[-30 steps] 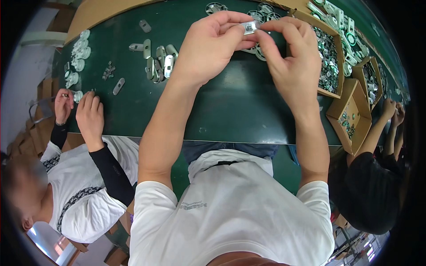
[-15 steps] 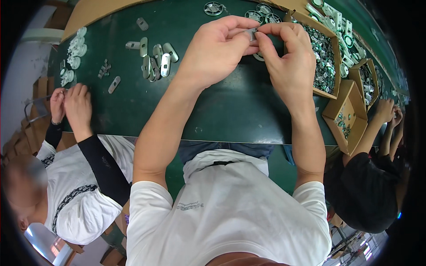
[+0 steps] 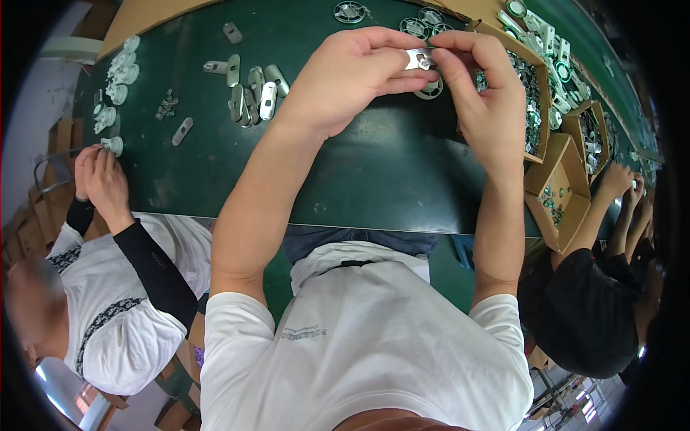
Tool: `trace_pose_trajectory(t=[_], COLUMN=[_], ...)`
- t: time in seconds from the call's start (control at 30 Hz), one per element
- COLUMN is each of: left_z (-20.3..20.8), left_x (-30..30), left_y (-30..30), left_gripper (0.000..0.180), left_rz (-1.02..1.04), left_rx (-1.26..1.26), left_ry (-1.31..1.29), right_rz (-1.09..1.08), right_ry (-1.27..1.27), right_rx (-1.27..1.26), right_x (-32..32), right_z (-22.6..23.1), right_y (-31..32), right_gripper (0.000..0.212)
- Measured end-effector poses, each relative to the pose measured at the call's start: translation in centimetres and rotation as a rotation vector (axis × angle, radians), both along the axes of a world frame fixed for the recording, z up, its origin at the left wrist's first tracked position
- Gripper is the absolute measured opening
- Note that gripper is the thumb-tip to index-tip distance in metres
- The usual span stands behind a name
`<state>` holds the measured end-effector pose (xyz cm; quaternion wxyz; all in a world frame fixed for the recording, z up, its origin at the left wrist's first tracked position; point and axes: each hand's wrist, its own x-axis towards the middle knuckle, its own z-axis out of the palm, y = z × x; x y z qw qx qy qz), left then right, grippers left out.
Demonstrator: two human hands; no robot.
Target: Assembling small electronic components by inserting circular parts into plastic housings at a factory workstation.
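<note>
Over the far middle of the table, my left hand [image 3: 352,79] grips a small silver metal plate [image 3: 415,59] between thumb and fingers. The plate has an opening, and a shiny small piece shows at it. My right hand [image 3: 483,93] has its thumb and forefinger closed at the plate's right end; whether a small part is also between them is hidden. Left of my hands lies a loose group of rounded oblong metal plates [image 3: 268,101], each with a small hole. Beyond my fingers rest several round spoked metal wheels [image 3: 350,12].
Small metal parts fill a cardboard box [image 3: 540,108] on the right; another cardboard box [image 3: 568,161] holds a few. White-green assemblies [image 3: 550,50] lie behind. A small heap of metal bits [image 3: 167,105] and white round parts [image 3: 123,74] lie left. Co-workers' hands [image 3: 104,179] work at both sides.
The plate has turned, so its face and opening now show. My right hand has shifted slightly right and nearer, its fingertips now at the plate's end. The left co-worker's hands moved left and nearer.
</note>
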<state>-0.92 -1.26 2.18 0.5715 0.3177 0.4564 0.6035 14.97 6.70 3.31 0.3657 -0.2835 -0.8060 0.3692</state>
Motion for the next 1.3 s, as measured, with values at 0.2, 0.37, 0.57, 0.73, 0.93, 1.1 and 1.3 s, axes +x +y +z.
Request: trace_pose_trajectory(t=[0.2, 0.37, 0.57, 0.73, 0.93, 1.1, 1.3], left_z=[-0.4, -0.4, 0.2, 0.8, 0.0, 0.2, 0.9], left_x=[-0.1, 0.0, -0.3, 0.1, -0.8, -0.2, -3.6], left_y=[-0.1, -0.3, -0.3, 0.7, -0.3, -0.1, -0.1], left_gripper=[0.029, 0.031, 0.032, 0.031, 0.026, 0.019, 0.030], left_rz=[-0.001, 0.007, -0.040, -0.064, -0.058, 0.015, 0.256], left_rx=[-0.027, -0.020, -0.042, -0.035, -0.041, -0.059, -0.050], left_ry=[-0.050, -0.012, 0.007, 0.027, 0.016, 0.062, 0.170], right_rz=[0.023, 0.011, 0.001, 0.031, 0.132, -0.022, 0.007], right_ry=[-0.076, -0.163, -0.176, -0.077, 0.012, -0.134, -0.579], right_rx=[0.162, 0.229, 0.215, -0.040, -0.249, -0.082, 0.455], right_x=[0.6, 0.5, 0.1, 0.6, -0.1, 0.9, 1.7], right_z=[0.0, -0.5, -0.9, -0.2, -1.0, 0.3, -0.9], right_y=[0.4, 0.0, 0.8, 1.7, 1.2, 0.5, -0.2], right_gripper=[0.014, 0.014, 0.015, 0.015, 0.019, 0.039, 0.049])
